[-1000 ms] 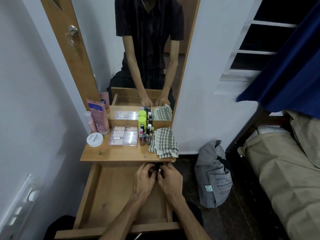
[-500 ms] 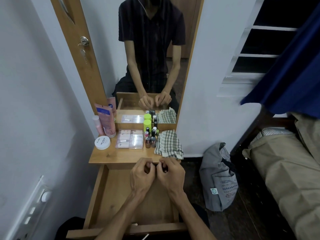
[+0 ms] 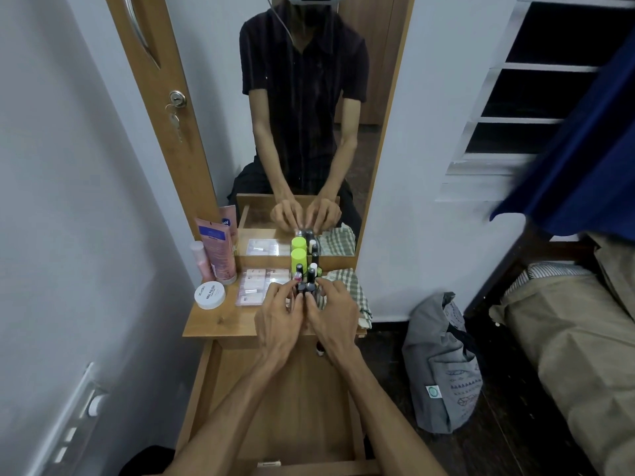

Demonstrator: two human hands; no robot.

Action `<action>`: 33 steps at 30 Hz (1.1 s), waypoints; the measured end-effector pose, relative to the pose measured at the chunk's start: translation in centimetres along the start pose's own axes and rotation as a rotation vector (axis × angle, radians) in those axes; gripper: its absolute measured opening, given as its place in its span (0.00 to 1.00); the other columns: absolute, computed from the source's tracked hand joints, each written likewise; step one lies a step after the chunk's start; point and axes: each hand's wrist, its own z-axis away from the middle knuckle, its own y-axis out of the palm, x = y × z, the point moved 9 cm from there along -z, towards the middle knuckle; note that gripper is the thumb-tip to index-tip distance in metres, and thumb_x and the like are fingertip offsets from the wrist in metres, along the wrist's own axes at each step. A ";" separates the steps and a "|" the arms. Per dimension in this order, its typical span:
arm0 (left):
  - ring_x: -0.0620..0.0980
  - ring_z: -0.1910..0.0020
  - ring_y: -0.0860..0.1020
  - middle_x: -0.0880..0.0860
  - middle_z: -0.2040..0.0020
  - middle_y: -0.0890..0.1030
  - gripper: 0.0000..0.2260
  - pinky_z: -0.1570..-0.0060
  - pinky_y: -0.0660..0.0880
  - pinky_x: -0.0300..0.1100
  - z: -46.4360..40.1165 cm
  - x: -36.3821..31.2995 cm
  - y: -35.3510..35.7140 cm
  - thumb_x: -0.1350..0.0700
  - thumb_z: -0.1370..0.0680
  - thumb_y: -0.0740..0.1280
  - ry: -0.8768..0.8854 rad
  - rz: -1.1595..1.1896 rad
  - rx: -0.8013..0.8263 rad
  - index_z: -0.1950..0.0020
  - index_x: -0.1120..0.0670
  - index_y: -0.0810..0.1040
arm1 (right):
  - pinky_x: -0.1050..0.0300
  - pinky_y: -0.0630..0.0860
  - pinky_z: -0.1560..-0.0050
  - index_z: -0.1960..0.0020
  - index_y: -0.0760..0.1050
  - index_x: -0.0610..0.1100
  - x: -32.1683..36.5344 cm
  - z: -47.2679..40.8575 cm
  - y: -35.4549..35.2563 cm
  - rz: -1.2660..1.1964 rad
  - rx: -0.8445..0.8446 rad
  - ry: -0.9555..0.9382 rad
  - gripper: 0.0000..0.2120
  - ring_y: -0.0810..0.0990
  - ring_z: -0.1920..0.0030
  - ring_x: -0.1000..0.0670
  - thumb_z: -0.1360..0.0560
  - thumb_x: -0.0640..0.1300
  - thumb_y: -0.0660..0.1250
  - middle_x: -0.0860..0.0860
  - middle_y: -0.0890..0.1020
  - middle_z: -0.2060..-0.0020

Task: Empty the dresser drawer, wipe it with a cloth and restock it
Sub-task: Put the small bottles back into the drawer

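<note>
The wooden drawer (image 3: 206,383) stands pulled out below the dresser top (image 3: 220,321); its inside looks bare apart from one small bottle (image 3: 320,348) near the back right. On the top, my left hand (image 3: 280,319) and my right hand (image 3: 331,316) meet at a cluster of small nail polish bottles (image 3: 307,281), fingertips pinching dark-capped bottles at its front. A folded green checked cloth (image 3: 347,286) lies right of the cluster, partly under my right hand.
A lime-green bottle (image 3: 298,259), flat clear packets (image 3: 257,286), a white round jar (image 3: 210,295) and pink tubes (image 3: 216,252) stand on the dresser top before the mirror (image 3: 309,115). A grey bag (image 3: 443,365) sits on the floor right; a bed (image 3: 567,338) beyond.
Both hands rose from the back of the drawer onto the dresser top, carrying small bottles to the nail polish cluster. The camera tilted up.
</note>
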 end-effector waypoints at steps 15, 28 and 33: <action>0.47 0.60 0.78 0.48 0.51 0.81 0.11 0.58 0.73 0.42 0.5 0.1 0.2 0.55 0.23 0.73 -0.080 0.038 -0.005 0.42 0.52 0.79 | 0.63 0.76 0.53 0.45 0.83 0.49 -1.4 0.2 0.8 -0.085 0.056 0.042 0.12 0.80 0.55 0.55 0.27 0.49 0.74 0.56 0.84 0.51; 0.48 0.59 0.79 0.46 0.50 0.80 0.14 0.57 0.77 0.45 0.7 -0.2 0.6 0.54 0.24 0.74 -0.034 0.014 0.020 0.39 0.52 0.82 | 0.69 0.71 0.58 0.47 0.83 0.50 -1.4 0.9 -0.3 -0.149 0.062 -0.014 0.10 0.77 0.60 0.59 0.27 0.50 0.73 0.58 0.84 0.53; 0.45 0.60 0.79 0.45 0.53 0.80 0.11 0.60 0.77 0.43 1.8 -0.3 -0.8 0.55 0.27 0.76 0.004 0.053 -0.035 0.45 0.52 0.82 | 0.70 0.72 0.61 0.47 0.83 0.50 -1.3 1.7 -0.7 -0.168 0.050 -0.047 0.11 0.77 0.64 0.58 0.27 0.52 0.73 0.58 0.84 0.55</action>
